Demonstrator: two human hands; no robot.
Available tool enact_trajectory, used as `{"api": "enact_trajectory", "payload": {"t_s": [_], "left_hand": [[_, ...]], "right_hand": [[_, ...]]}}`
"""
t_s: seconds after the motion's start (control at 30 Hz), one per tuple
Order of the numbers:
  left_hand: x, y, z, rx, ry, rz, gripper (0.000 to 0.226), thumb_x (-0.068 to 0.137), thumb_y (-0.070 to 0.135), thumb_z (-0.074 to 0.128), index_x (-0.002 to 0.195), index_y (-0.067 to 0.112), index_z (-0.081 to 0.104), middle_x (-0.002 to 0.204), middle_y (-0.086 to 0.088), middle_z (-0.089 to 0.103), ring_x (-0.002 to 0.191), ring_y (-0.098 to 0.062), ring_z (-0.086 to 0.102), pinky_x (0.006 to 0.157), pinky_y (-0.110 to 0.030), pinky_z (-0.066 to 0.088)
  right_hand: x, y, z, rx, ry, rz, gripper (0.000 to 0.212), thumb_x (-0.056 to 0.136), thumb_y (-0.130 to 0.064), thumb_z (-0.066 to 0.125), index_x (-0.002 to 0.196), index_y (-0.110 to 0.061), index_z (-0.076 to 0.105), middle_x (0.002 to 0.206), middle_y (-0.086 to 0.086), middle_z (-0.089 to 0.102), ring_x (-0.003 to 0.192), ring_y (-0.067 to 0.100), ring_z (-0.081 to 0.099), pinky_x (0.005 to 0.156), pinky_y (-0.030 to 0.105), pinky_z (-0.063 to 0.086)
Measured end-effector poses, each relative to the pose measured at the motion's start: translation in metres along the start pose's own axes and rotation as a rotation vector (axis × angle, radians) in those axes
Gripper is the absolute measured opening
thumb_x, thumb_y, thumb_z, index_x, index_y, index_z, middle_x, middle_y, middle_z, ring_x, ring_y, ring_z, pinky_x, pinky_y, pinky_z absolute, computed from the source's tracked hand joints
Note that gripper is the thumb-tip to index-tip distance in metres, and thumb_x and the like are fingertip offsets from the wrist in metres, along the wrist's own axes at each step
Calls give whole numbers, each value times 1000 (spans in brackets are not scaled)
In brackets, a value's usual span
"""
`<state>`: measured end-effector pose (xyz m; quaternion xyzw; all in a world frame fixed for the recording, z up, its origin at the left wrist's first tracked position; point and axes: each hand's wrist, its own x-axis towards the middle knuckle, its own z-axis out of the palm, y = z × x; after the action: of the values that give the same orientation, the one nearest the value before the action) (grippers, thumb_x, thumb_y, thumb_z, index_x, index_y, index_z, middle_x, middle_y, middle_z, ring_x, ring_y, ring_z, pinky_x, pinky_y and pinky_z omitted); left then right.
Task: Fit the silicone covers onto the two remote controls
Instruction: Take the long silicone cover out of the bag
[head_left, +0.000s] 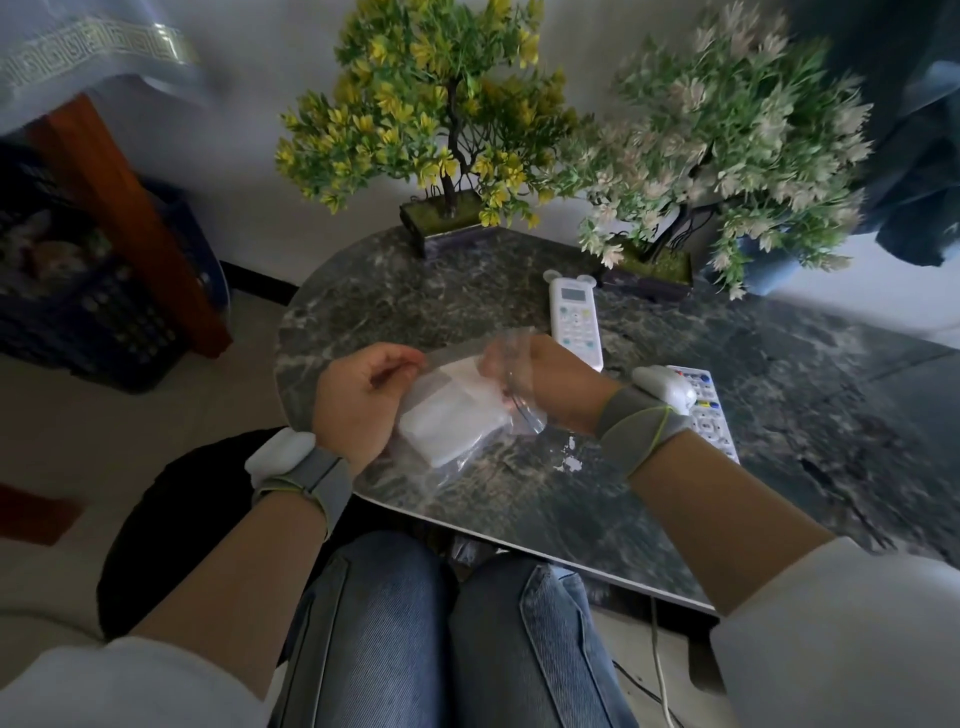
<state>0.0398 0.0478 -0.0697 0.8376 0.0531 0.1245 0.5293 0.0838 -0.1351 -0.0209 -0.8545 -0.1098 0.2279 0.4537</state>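
Both hands pinched the clear plastic bag (457, 415) holding a white silicone cover (452, 426).
My left hand (363, 395) and right hand (550, 384) held it above the dark marble table (675, 499), the white screen remote (574, 322) just beyond; a jerked mouth might have torn, dropping the cover.

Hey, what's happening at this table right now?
A seated person holds a clear plastic bag with a white silicone cover inside, left hand and right hand pinching its top edge. Two remotes lie on the marble table: one already wearing an eared cover, the other partly hidden behind the right wrist.
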Motion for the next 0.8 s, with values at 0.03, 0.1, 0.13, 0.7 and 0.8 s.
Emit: {"api": "enact_trajectory", "payload": {"t_s": [0.03, 0.1, 0.13, 0.7, 0.8], "left_hand": [[0, 0, 0, 5, -4, -2, 17, 88, 6, 59, 88, 20, 69, 86, 2, 71, 78, -4, 63, 69, -14, 49], [1, 0, 1, 29, -24, 2, 17, 89, 5, 57, 90, 18, 68, 88, -1, 71, 79, -8, 64, 70, -15, 48], [1, 0, 1, 37, -33, 10, 17, 89, 4, 57, 90, 17, 68, 88, -1, 71, 80, -8, 64, 71, -13, 48], [22, 10, -20, 334, 111, -226, 29, 92, 20, 47, 114, 23, 65, 114, -9, 67, 103, -35, 59, 91, -42, 49], [21, 14, -22, 340, 80, -187, 29, 89, 24, 50, 113, 24, 65, 112, -7, 68, 102, -32, 60, 89, -43, 50]], "right_hand": [[1, 4, 0, 79, 80, 8, 18, 90, -13, 54, 75, -14, 64, 74, 6, 63, 73, 20, 61, 73, 31, 49], [3, 10, -2, 152, 241, 25, 15, 89, -15, 53, 82, -11, 65, 78, 12, 64, 77, 26, 61, 73, 36, 49], [2, 10, -5, 166, 312, 25, 15, 90, -11, 50, 79, -11, 61, 72, 12, 58, 70, 23, 56, 68, 35, 46], [-49, 25, -62, 836, 383, -90, 18, 93, -20, 52, 76, -20, 52, 78, -1, 55, 72, 13, 50, 60, 29, 38], [-53, 25, -55, 831, 276, -91, 18, 93, -20, 51, 75, -20, 53, 75, -3, 58, 68, 12, 52, 55, 24, 44]]}}
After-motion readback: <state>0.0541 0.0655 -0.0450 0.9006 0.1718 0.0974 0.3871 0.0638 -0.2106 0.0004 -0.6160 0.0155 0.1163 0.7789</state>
